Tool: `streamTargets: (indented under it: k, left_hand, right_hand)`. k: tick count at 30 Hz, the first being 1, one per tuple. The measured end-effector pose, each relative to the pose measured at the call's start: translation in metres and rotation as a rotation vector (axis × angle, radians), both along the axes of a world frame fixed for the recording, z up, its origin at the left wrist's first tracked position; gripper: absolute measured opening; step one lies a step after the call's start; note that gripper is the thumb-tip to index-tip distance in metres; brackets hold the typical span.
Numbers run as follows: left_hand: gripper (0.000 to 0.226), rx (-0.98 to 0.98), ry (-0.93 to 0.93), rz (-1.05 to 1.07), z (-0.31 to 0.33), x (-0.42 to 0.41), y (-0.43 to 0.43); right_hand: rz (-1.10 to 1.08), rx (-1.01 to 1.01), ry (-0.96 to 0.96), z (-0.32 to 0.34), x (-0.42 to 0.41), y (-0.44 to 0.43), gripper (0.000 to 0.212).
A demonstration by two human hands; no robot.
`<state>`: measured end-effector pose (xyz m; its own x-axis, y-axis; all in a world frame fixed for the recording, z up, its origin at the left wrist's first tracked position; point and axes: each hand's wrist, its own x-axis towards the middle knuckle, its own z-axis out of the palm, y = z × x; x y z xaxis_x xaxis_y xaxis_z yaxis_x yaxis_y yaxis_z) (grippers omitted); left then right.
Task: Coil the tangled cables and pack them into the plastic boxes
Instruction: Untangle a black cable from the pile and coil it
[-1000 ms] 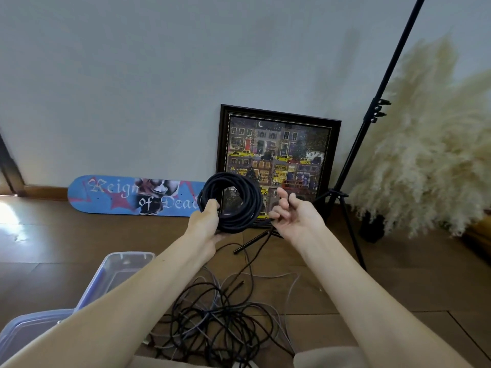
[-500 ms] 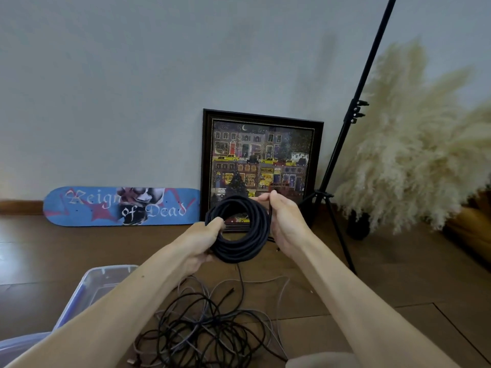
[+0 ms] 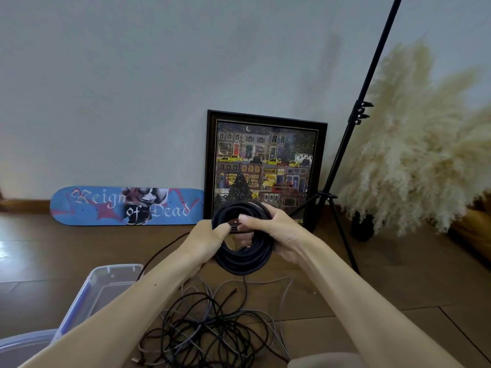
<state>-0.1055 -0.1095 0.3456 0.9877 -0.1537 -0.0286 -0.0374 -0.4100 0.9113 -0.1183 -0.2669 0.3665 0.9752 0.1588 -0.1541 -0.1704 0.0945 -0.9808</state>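
Plainly, "Reign of Dead" reads on the skateboard deck (image 3: 87, 208) at nine o'clock. The left hand (image 3: 206, 240) and right hand (image 3: 279, 232) grip the black cable coil (image 3: 245, 262) above tangled cables (image 3: 207, 328) at six o'clock.

Black cable coil (image 3: 244, 264): thick round bundle, upright in the air. My left hand (image 3: 207, 237) grips its left side, my right hand (image 3: 279, 232) its right. One strand hangs from its bottom to the tangled cables (image 3: 210, 330), a loose black and grey heap on the floor. Clear plastic box (image 3: 106, 277) is on the floor just left of the heap; second box (image 3: 24, 343) is in the bottom-left corner, cut off.
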Motion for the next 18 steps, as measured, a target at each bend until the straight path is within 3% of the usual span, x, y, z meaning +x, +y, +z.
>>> streamTargets:
  k: [3,6,11,13,15,18]
  left_hand:
    - [0.039,0.036,-0.025,-0.039,-0.004,-0.001,-0.003]
    - [0.036,-0.049,0.006,-0.052,-0.01,-0.002,-0.008]
    - [0.018,-0.252,0.202,-0.067,-0.013,0.003,-0.012]
    - [0.04,-0.242,0.237,-0.081,-0.01,0.005,-0.01]
    - [0.057,-0.179,0.14,0.006,-0.003,0.005,-0.005]
    - [0.053,-0.196,-0.026,0.073,0.006,0.011,0.005]
  right_hand:
    - [-0.081,-0.079,-0.052,-0.005,0.002,0.001,0.031]
    - [-0.138,-0.097,-0.045,-0.006,0.005,0.001,0.015]
    - [-0.147,-0.205,-0.079,0.004,0.007,-0.003,0.015]
    - [-0.127,-0.255,-0.088,0.008,0.008,-0.008,0.016]
    - [-0.056,-0.348,-0.101,0.01,0.009,-0.016,0.022]
    - [0.174,-0.527,-0.131,0.011,0.007,-0.024,0.029]
